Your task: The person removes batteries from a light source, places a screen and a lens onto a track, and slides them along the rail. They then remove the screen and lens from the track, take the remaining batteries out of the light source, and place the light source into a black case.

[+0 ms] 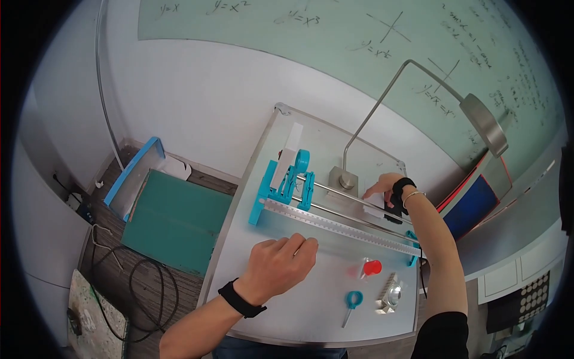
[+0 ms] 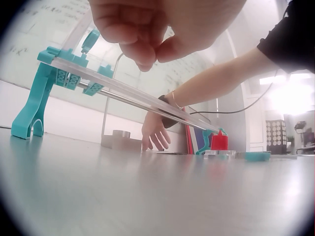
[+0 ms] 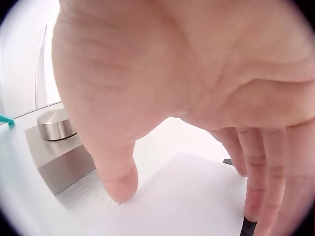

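Note:
Beyond the metal rails, the right hand (image 1: 391, 188) reaches down over a white sheet-like item (image 3: 182, 196) with black pieces at its edge. Its thumb and fingers (image 3: 256, 172) are spread over opposite sides, fairly straight; a firm grip is not visible. Closer to the camera, the left hand (image 1: 281, 269) hangs above the table with loosely curled fingers (image 2: 142, 34) and nothing visible in them. Beside it stands a teal-ended frame (image 1: 263, 194) with two rails and a clear ruler (image 1: 341, 227). A lamp base (image 1: 344, 179) is left of the right hand.
On the table (image 1: 239, 305) lie a red piece (image 1: 372, 267), a teal ring with a thin stem (image 1: 354, 299) and a shiny metal part (image 1: 391, 294). A lamp head (image 1: 484, 125) arches above the back right. A dark cable (image 1: 423, 278) hangs at the table's right side.

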Motion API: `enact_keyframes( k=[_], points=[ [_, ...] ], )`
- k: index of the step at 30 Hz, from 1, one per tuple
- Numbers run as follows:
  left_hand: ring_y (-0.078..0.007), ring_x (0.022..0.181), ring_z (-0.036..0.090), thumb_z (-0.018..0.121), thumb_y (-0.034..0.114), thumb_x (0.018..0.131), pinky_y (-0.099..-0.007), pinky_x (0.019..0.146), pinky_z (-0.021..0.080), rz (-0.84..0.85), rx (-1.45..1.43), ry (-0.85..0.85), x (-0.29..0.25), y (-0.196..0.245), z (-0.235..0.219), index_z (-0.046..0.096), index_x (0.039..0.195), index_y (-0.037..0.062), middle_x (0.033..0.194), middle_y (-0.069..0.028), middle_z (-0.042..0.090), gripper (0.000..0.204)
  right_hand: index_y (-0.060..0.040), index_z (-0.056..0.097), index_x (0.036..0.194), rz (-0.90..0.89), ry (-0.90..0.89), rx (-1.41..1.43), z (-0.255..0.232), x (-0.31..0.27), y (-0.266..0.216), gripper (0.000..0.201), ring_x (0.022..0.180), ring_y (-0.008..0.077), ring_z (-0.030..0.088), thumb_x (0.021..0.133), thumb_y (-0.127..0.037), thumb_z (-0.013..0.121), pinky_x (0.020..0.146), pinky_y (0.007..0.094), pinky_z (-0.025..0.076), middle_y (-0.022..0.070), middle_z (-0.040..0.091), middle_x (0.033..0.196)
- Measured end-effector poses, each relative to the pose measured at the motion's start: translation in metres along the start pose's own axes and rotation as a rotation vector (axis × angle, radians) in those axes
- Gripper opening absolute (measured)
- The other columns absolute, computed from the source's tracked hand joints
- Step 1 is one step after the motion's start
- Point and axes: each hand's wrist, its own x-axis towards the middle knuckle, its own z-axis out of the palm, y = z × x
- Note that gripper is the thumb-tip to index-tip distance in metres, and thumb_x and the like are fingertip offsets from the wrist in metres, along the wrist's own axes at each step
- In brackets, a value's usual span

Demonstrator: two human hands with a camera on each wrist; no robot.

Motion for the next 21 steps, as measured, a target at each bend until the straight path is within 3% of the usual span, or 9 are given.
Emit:
enact_keyframes(
  k=[2,7,9,11,13,15,19,20,21],
  points=[
    [-0.013,0.052,0.06,0.078,0.009,0.079,-0.0266,0.047,0.044,0.001,-0.006,-0.014,0.0,0.001,0.0,0.066,0.09,0.0132,0.074,0.0023,0.059,0.017,0.0116,0.072,0.089,-0.008,-0.036,0.037,0.001,0.007,0.004,0.064,0.049,0.0242,0.065,0.071,-0.049,0.082,0.05,0.036,0.051,0.0173,0.069,0.068],
    [-0.013,0.052,0.06,0.078,0.009,0.078,-0.0263,0.047,0.044,0.017,-0.001,-0.012,0.0,0.002,0.002,0.066,0.09,0.013,0.074,0.0023,0.059,0.017,0.0044,0.075,0.092,-0.128,0.129,-0.038,0.013,0.014,0.002,0.055,0.064,0.0314,0.071,0.07,-0.046,0.077,0.058,0.04,0.054,0.0222,0.072,0.078],
    [-0.0116,0.047,0.052,0.073,0.007,0.078,-0.0262,0.043,0.038,0.056,-0.021,0.062,-0.001,0.0,0.006,0.06,0.086,0.0099,0.069,0.0002,0.047,0.015,0.0024,0.076,0.091,-0.145,0.171,-0.045,0.02,0.033,0.007,0.049,0.067,0.0335,0.071,0.072,-0.043,0.075,0.061,0.0405,0.055,0.0243,0.072,0.08],
    [-0.012,0.047,0.052,0.073,0.007,0.078,-0.0264,0.043,0.039,0.055,-0.011,0.061,0.0,0.001,0.005,0.06,0.086,0.0101,0.068,0.0001,0.047,0.015,0.0003,0.077,0.09,-0.165,0.213,-0.052,0.02,0.035,0.003,0.044,0.071,0.0356,0.072,0.073,-0.04,0.073,0.063,0.041,0.056,0.0264,0.071,0.083],
    [-0.0123,0.047,0.052,0.073,0.007,0.078,-0.0266,0.043,0.039,0.052,-0.003,0.062,0.0,0.002,0.003,0.06,0.085,0.0103,0.068,0.0,0.047,0.015,0.0024,0.075,0.101,-0.066,0.215,-0.041,0.017,0.035,0.001,0.041,0.1,0.0384,0.071,0.075,-0.028,0.065,0.086,0.0432,0.056,0.0234,0.074,0.107],
    [-0.0138,0.052,0.06,0.078,0.009,0.077,-0.0273,0.047,0.045,0.023,0.018,-0.002,-0.002,0.003,0.002,0.067,0.09,0.0132,0.072,0.0018,0.057,0.017,0.0035,0.074,0.1,-0.093,0.305,-0.076,0.015,0.042,0.007,0.038,0.103,0.0401,0.07,0.075,-0.023,0.063,0.089,0.044,0.056,0.0242,0.074,0.107],
    [-0.0157,0.053,0.061,0.078,0.009,0.077,-0.0289,0.048,0.046,0.03,0.002,-0.004,-0.003,0.005,0.003,0.067,0.09,0.0131,0.072,0.0012,0.057,0.018,0.0091,0.071,0.097,-0.191,0.575,-0.086,0.0,0.033,0.032,0.033,0.101,0.0404,0.072,0.078,-0.016,0.061,0.089,0.0449,0.059,0.0289,0.072,0.102],
    [-0.0165,0.054,0.062,0.078,0.009,0.077,-0.0297,0.048,0.046,0.034,0.008,-0.007,-0.003,0.006,0.003,0.067,0.09,0.013,0.072,0.0009,0.058,0.017,0.0091,0.071,0.097,-0.179,0.577,-0.085,-0.009,0.012,0.033,0.033,0.101,0.0404,0.072,0.078,-0.016,0.061,0.089,0.0449,0.059,0.0289,0.072,0.102],
    [-0.0173,0.054,0.062,0.078,0.009,0.078,-0.0305,0.049,0.047,0.038,0.015,-0.011,-0.003,0.006,0.002,0.066,0.09,0.0129,0.072,0.0006,0.058,0.017,0.011,0.069,0.097,-0.154,0.508,0.108,-0.021,-0.023,0.028,0.032,0.096,0.0385,0.074,0.08,-0.015,0.062,0.083,0.0437,0.061,0.0293,0.072,0.099]
  ],
)
